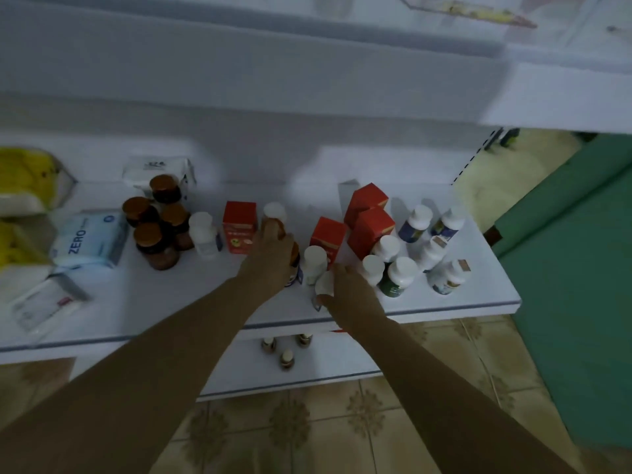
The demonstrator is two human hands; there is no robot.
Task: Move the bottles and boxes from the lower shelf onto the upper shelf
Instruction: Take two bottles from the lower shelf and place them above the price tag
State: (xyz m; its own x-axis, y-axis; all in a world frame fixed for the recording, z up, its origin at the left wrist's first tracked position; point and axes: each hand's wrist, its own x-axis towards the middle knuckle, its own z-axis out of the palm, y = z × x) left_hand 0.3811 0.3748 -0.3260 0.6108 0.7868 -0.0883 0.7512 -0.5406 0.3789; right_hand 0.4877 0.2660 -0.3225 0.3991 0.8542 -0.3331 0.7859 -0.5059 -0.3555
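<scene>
Bottles left to move are few: three small amber ones stand on the lower shelf, partly hidden under the front edge of the upper shelf. No box shows down there apart from a red sliver at that edge.

Both hands are up on the upper shelf. The left grip is clenched round an amber bottle with a white cap, just right of a red box. The right grip pinches a white-capped bottle near the front edge, touching or just beside a white bottle. Whether either one already stands on the shelf I cannot tell.

Judging by their look, these are small, rigid plastic bottles, probably light, with smooth labels that may slip. Best held round the body just below the cap, not by the cap alone, which might turn or lift. They are tall and narrow, so they will likely tip if nudged, and the spot is crowded: more red boxes and white-capped bottles stand just to the right. The boxes look like thin card, so hold them across the broad faces without squeezing.
</scene>
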